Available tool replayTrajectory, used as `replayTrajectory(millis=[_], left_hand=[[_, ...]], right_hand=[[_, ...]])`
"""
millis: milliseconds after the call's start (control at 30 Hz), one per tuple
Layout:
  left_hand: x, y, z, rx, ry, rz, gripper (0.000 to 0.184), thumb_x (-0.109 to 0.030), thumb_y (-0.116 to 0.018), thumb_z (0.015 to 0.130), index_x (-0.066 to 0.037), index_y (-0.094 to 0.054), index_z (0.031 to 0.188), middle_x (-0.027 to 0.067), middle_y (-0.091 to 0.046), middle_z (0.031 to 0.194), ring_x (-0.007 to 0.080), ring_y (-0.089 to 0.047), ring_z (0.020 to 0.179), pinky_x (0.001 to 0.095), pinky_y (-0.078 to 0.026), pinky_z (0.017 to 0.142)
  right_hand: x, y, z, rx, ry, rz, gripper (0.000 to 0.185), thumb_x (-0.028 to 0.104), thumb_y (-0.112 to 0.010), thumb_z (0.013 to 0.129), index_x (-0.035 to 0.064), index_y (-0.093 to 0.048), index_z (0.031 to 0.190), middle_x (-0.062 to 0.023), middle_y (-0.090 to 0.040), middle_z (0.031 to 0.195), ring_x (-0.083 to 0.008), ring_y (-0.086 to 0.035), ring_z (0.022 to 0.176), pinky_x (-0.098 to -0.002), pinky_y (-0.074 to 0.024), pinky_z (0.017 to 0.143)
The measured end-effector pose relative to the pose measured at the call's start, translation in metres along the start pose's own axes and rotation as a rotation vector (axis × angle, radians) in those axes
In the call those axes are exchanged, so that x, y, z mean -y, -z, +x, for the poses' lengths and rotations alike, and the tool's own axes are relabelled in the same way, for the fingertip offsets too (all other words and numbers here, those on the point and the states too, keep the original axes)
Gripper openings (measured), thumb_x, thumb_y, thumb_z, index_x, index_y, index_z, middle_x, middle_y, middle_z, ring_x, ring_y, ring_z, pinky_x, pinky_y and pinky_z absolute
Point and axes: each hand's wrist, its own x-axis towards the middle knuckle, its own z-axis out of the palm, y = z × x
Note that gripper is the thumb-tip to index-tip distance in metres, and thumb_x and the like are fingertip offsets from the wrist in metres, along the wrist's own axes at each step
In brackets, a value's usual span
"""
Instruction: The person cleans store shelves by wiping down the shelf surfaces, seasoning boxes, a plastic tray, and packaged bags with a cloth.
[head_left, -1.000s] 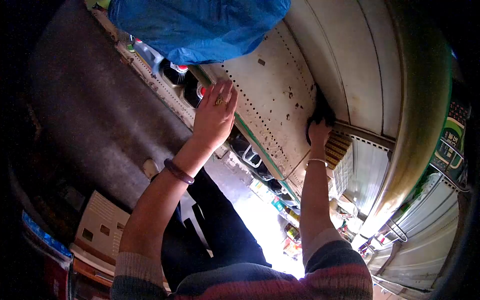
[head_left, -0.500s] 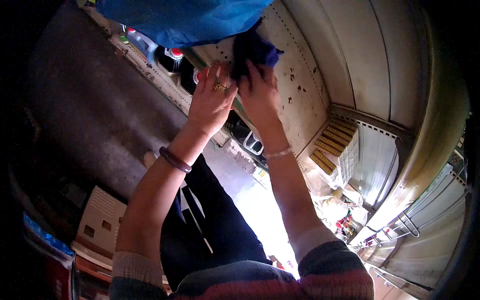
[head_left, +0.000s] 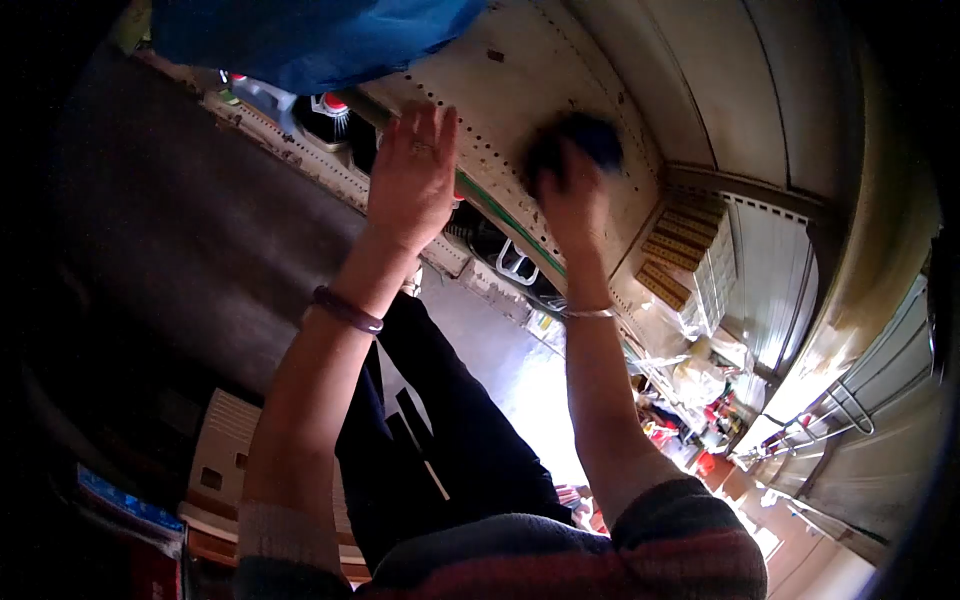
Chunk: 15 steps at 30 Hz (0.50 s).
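My right hand point(head_left: 575, 205) presses a dark blue cloth point(head_left: 592, 140) onto the pale shelf point(head_left: 500, 110), which has rows of small holes and worn, dark spots. Hand and cloth are smeared by motion, and the fingertips are partly hidden in the cloth. Fingers stretched out and nearly flat, my left hand point(head_left: 412, 180) rests at the shelf's green front edge point(head_left: 510, 222) and holds nothing. A ring shows on one of its fingers.
A blue plastic sheet or bag point(head_left: 320, 40) covers the shelf's far left end. Bottles with red caps point(head_left: 333, 103) stand on a level below. Stacked yellow-and-brown boxes point(head_left: 680, 250) sit on the right, near plastic-wrapped goods point(head_left: 700, 380). A beige perforated crate point(head_left: 225, 440) stands lower left.
My right hand has moved right along the shelf with the cloth, away from my left hand. My left hand stays near the front edge, its fingers straighter. The view has shifted slightly.
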Motion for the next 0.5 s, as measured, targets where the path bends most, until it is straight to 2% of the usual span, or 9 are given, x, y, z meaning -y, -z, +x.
replayTrajectory(millis=[67, 100, 133, 167, 267, 333, 400, 467, 500], left_hand=[[0.000, 0.002, 0.003, -0.059, 0.054, -0.065, 0.059, -0.011, -0.060, 0.069, 0.001, -0.040, 0.124, 0.0181, -0.052, 0.111, 0.0340, -0.050, 0.104, 0.0400, -0.041, 0.091], [0.000, 0.004, 0.003, -0.061, 0.106, -0.120, 0.061, -0.010, -0.059, 0.069, 0.001, -0.038, 0.125, 0.0176, -0.052, 0.109, 0.0337, -0.052, 0.101, 0.0390, -0.042, 0.089], [0.001, 0.005, 0.003, -0.066, 0.161, -0.171, 0.062, -0.009, -0.059, 0.069, 0.002, -0.037, 0.126, 0.0171, -0.053, 0.107, 0.0335, -0.053, 0.098, 0.0379, -0.044, 0.087], [0.003, 0.004, 0.001, -0.087, 0.110, -0.116, 0.062, -0.007, -0.060, 0.067, 0.000, -0.038, 0.125, 0.0180, -0.051, 0.109, 0.0333, -0.055, 0.092, 0.0373, -0.046, 0.083], [0.004, 0.015, 0.002, 0.023, 0.140, -0.039, 0.062, -0.004, -0.060, 0.067, -0.001, -0.038, 0.125, 0.0183, -0.048, 0.113, 0.0327, -0.055, 0.096, 0.0372, -0.046, 0.085], [0.007, 0.014, 0.001, 0.003, 0.088, -0.084, 0.061, -0.003, -0.060, 0.066, -0.001, -0.040, 0.123, 0.0189, -0.045, 0.116, 0.0337, -0.054, 0.097, 0.0373, -0.046, 0.085], [0.011, 0.013, 0.000, -0.004, 0.065, -0.115, 0.059, -0.003, -0.061, 0.067, -0.001, -0.041, 0.122, 0.0191, -0.044, 0.118, 0.0344, -0.053, 0.100, 0.0377, -0.045, 0.086], [0.010, 0.009, -0.002, 0.004, 0.063, -0.132, 0.057, -0.003, -0.061, 0.068, 0.000, -0.042, 0.121, 0.0189, -0.044, 0.120, 0.0348, -0.051, 0.104, 0.0383, -0.044, 0.088], [0.008, 0.011, -0.002, 0.011, 0.070, -0.122, 0.056, -0.004, -0.061, 0.068, 0.000, -0.042, 0.121, 0.0191, -0.043, 0.120, 0.0345, -0.050, 0.106, 0.0388, -0.043, 0.089]], right_hand=[[0.053, -0.025, 0.011, -0.034, 0.362, 0.061, 0.040, 0.012, -0.058, 0.071, 0.0128, -0.057, 0.110, -0.0135, -0.055, 0.114, -0.0326, -0.052, 0.100, -0.0404, -0.0422, 0.089], [0.075, -0.028, 0.008, 0.035, 0.378, 0.112, 0.040, 0.009, -0.057, 0.069, 0.0154, -0.058, 0.109, -0.0083, -0.055, 0.116, -0.0320, -0.052, 0.097, -0.0405, -0.0435, 0.087], [0.089, -0.023, 0.003, 0.137, 0.330, 0.092, 0.043, 0.011, -0.059, 0.070, 0.0180, -0.056, 0.113, -0.0079, -0.052, 0.117, -0.0334, -0.047, 0.105, -0.0412, -0.0458, 0.086], [0.086, -0.020, -0.004, 0.137, 0.295, 0.090, 0.043, 0.011, -0.059, 0.070, 0.0194, -0.056, 0.113, -0.0073, -0.052, 0.118, -0.0327, -0.047, 0.105, -0.0404, -0.0459, 0.086], [0.054, 0.005, -0.037, 0.181, 0.181, -0.009, 0.043, 0.011, -0.059, 0.072, 0.0211, -0.056, 0.114, -0.0071, -0.051, 0.120, -0.0316, -0.047, 0.106, -0.0393, -0.0456, 0.088], [0.016, 0.030, -0.070, 0.156, 0.033, -0.088, 0.042, 0.013, -0.058, 0.074, 0.0190, -0.055, 0.114, -0.0078, -0.051, 0.121, -0.0309, -0.047, 0.106, -0.0404, -0.0446, 0.089], [-0.029, 0.044, -0.104, 0.091, -0.064, -0.254, 0.041, 0.013, -0.056, 0.073, 0.0133, -0.055, 0.114, -0.0120, -0.051, 0.118, -0.0320, -0.048, 0.104, -0.0417, -0.0438, 0.088], [-0.047, 0.060, -0.131, 0.145, -0.224, -0.246, 0.041, 0.012, -0.055, 0.072, 0.0076, -0.055, 0.113, -0.0171, -0.053, 0.112, -0.0343, -0.051, 0.100, -0.0435, -0.0429, 0.086], [-0.044, 0.065, -0.140, 0.163, -0.229, -0.205, 0.041, 0.012, -0.055, 0.072, 0.0070, -0.055, 0.112, -0.0181, -0.054, 0.110, -0.0350, -0.051, 0.099, -0.0436, -0.0428, 0.085]])
